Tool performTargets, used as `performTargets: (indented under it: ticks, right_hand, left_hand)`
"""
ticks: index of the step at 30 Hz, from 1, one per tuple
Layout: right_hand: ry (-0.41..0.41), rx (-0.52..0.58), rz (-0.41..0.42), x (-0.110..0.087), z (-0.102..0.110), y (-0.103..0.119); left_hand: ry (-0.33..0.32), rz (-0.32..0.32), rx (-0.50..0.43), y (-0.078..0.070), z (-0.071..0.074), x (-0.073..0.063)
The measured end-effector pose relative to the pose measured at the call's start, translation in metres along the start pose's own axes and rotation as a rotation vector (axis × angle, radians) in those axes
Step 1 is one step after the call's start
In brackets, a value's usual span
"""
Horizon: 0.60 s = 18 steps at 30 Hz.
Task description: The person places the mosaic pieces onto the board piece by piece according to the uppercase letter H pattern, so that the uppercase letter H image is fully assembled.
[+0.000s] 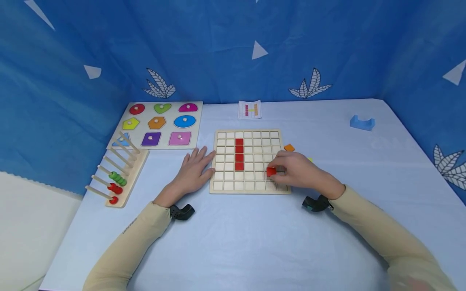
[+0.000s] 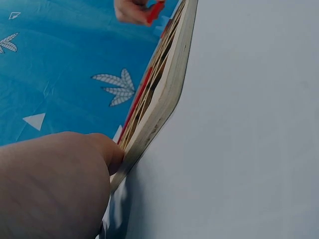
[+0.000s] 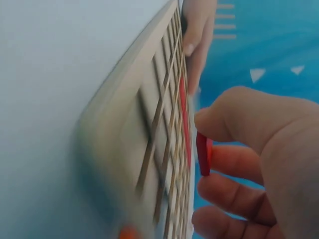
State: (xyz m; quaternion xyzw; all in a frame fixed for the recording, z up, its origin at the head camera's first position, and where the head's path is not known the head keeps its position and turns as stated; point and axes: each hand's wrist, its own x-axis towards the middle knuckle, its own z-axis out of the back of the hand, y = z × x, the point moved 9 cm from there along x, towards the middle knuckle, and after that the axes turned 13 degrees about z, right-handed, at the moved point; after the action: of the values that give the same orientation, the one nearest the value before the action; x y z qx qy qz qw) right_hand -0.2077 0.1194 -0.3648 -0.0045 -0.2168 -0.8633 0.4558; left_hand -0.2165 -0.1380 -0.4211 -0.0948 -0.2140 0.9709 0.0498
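A wooden grid board (image 1: 249,192) with pale square cells lies flat on the table. Several red square tiles (image 1: 239,153) fill a vertical run of cells in its third column. My right hand (image 1: 300,169) pinches another red tile (image 1: 271,171) between thumb and fingers, over the board's lower right cells. In the right wrist view this red tile (image 3: 203,154) is tilted on edge, apart from the grid. With fingers spread, my left hand (image 1: 192,173) touches the board's left edge; the thumb (image 2: 112,154) rests against the rim in the left wrist view.
Behind the board lies a small pattern card (image 1: 249,109). An orange tile (image 1: 289,147) and a partly hidden yellow-green piece (image 1: 310,159) lie right of the board. At left are a shape puzzle (image 1: 165,135) and a bead rack (image 1: 127,190). A blue holder (image 1: 362,123) stands far right.
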Motion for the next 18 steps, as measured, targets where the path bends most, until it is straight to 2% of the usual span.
performTargets:
  ticks: [9,18]
  right_hand:
    - [0.006,-0.022,0.069,0.041,-0.013,0.027]
    - [0.028,-0.005,0.083,0.061,-0.027,0.037]
  left_hand:
    - [0.002,0.006,0.002,0.0,0.001,-0.001]
    - [0.002,0.005,-0.002,-0.001,0.002,-0.001]
